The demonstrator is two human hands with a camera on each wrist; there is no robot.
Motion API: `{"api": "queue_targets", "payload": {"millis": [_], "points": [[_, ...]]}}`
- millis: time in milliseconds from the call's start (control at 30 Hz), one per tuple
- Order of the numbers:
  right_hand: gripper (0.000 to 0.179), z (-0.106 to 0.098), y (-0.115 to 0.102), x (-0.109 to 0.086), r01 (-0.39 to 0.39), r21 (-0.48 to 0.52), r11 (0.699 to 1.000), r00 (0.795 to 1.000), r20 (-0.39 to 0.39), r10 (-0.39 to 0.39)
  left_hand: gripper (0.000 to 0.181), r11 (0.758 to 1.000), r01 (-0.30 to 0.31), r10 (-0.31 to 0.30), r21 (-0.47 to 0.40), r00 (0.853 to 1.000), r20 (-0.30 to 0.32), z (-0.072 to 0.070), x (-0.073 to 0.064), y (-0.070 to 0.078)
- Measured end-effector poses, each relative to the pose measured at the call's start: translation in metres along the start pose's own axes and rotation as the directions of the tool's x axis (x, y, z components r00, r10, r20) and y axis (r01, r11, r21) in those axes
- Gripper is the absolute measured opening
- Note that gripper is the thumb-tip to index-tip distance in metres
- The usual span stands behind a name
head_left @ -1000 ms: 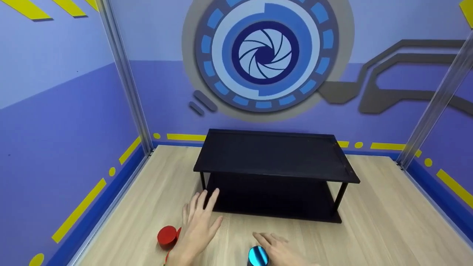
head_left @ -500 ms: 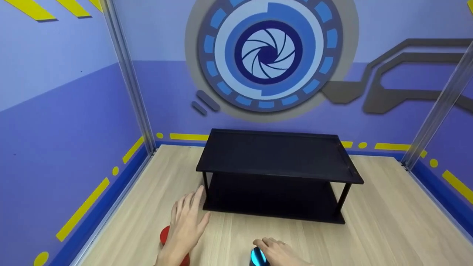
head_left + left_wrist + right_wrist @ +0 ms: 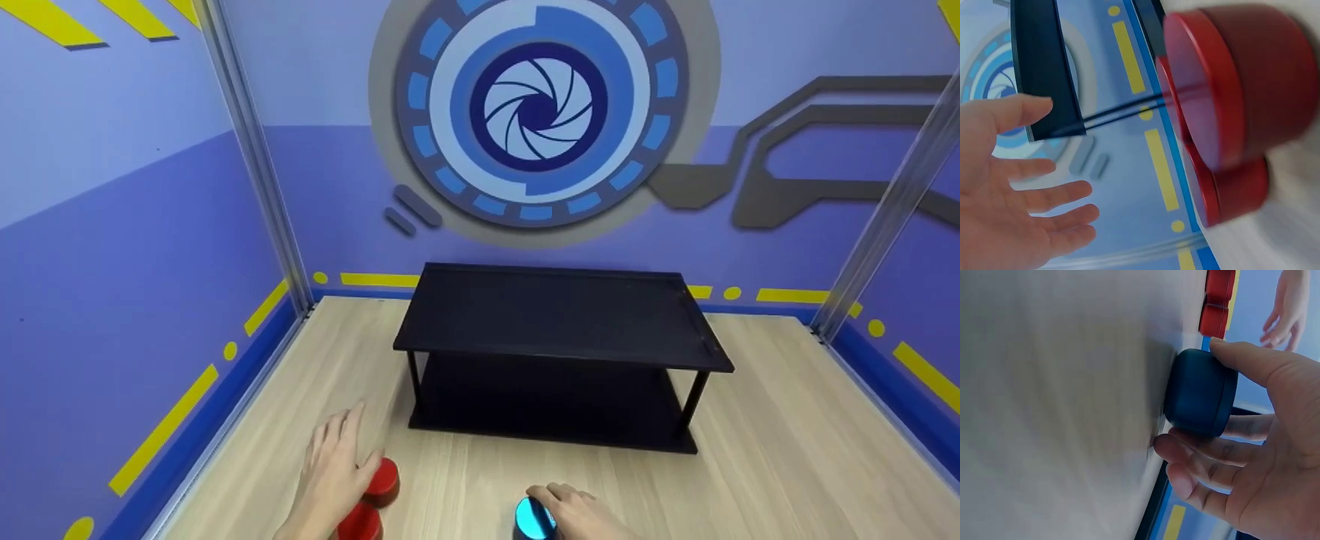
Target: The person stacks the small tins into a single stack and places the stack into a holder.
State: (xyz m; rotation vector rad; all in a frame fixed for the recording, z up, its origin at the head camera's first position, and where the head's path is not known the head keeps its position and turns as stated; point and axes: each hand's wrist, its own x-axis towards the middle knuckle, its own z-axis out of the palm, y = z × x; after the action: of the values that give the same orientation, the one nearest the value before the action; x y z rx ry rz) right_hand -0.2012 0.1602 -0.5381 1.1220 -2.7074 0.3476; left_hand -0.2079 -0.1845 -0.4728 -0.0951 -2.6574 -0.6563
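My right hand point(image 3: 581, 514) grips a small round blue tin point(image 3: 534, 517) near the front of the table. In the right wrist view, the thumb lies against one side of the tin point(image 3: 1199, 391) and curled fingers point(image 3: 1207, 453) against the other, close to the tabletop. To the left, my left hand point(image 3: 330, 469) hovers with spread fingers and nothing in it. Right beside it stand round red tins, one farther back point(image 3: 384, 480) and one nearer point(image 3: 361, 521). The left wrist view shows a large red tin point(image 3: 1269, 84) in front, with others partly hidden behind it.
A black two-tier shelf point(image 3: 555, 311) stands at the back middle, its upper board held up by thin posts point(image 3: 691, 405). Blue-purple panels point(image 3: 135, 247) wall in the wooden table point(image 3: 780, 450) at the back and sides. Metal posts point(image 3: 259, 150) mark the corners.
My left hand has moved left and toward me, away from the shelf, so red tins now show on its right. My right hand's fingers have drawn in around the blue tin.
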Motion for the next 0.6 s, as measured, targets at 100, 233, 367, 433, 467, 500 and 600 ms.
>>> {"api": "queue_targets", "payload": {"millis": [100, 233, 367, 433, 467, 500, 600], "points": [[0.055, -0.003, 0.002, -0.003, -0.049, 0.033, 0.998, 0.998, 0.033, 0.048, 0.073, 0.999, 0.034, -0.034, 0.016, 0.998, 0.053, -0.003, -0.001, -0.008], [0.065, -0.006, 0.005, -0.006, -0.087, 0.050, 0.995, 0.996, 0.036, 0.085, 0.090, 0.992, 0.128, -0.128, 0.014, 0.975, 0.182, -0.007, 0.000, -0.016], [0.065, -0.007, 0.008, -0.009, -0.112, 0.069, 0.991, 0.993, 0.042, 0.109, 0.104, 0.977, 0.214, -0.209, 0.011, 0.935, 0.287, -0.006, 0.001, -0.021], [0.065, -0.008, 0.010, -0.010, -0.121, 0.083, 0.989, 0.992, 0.046, 0.118, 0.107, 0.969, 0.248, -0.239, 0.013, 0.918, 0.316, -0.004, 0.001, -0.023], [0.066, -0.008, 0.011, -0.011, -0.122, 0.089, 0.988, 0.992, 0.047, 0.119, 0.107, 0.966, 0.260, -0.249, 0.010, 0.912, 0.326, -0.003, 0.001, -0.024], [0.066, -0.009, 0.011, -0.011, -0.124, 0.092, 0.988, 0.992, 0.046, 0.121, 0.106, 0.962, 0.273, -0.258, 0.004, 0.907, 0.333, -0.002, 0.001, -0.026], [0.068, -0.011, 0.012, -0.013, -0.140, 0.110, 0.984, 0.989, 0.055, 0.135, 0.104, 0.954, 0.298, -0.274, -0.016, 0.896, 0.349, 0.000, -0.001, -0.029]]}}
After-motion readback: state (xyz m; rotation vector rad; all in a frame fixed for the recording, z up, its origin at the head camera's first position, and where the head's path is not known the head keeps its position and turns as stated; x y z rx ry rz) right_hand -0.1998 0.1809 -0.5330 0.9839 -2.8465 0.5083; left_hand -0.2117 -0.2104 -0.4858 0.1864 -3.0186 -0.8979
